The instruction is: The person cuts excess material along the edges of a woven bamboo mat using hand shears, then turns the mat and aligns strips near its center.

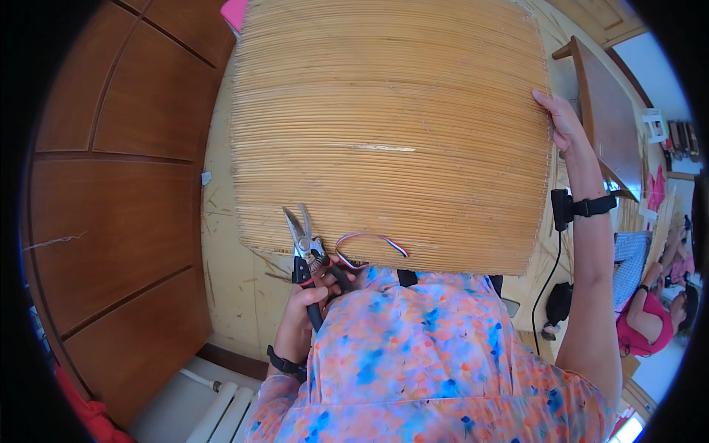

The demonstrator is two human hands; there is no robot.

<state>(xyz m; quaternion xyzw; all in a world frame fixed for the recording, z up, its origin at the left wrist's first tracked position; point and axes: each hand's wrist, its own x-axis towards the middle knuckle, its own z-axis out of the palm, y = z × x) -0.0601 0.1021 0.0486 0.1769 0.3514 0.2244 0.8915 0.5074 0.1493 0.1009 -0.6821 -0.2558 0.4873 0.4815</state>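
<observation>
A large square mat of thin light-wood strips (391,111) fills the upper middle, its lower edge against my floral-clad body. My left hand (317,292) is closed round the dark handles of pruning shears (303,244), whose metal blades point up over the mat's lower left, apart and open. A red, white and blue strap (373,238) loops from the shears onto the mat. My right hand (557,122) grips the mat's right edge, thumb on the top face and the other fingers partly hidden.
Wooden cabinets (118,221) line the left, with a white radiator (229,413) at lower left. A wooden table (613,111) stands upper right. A co-worker in pink (646,317) is at lower right, near other people. Loose strips lie on the pale floor (229,310).
</observation>
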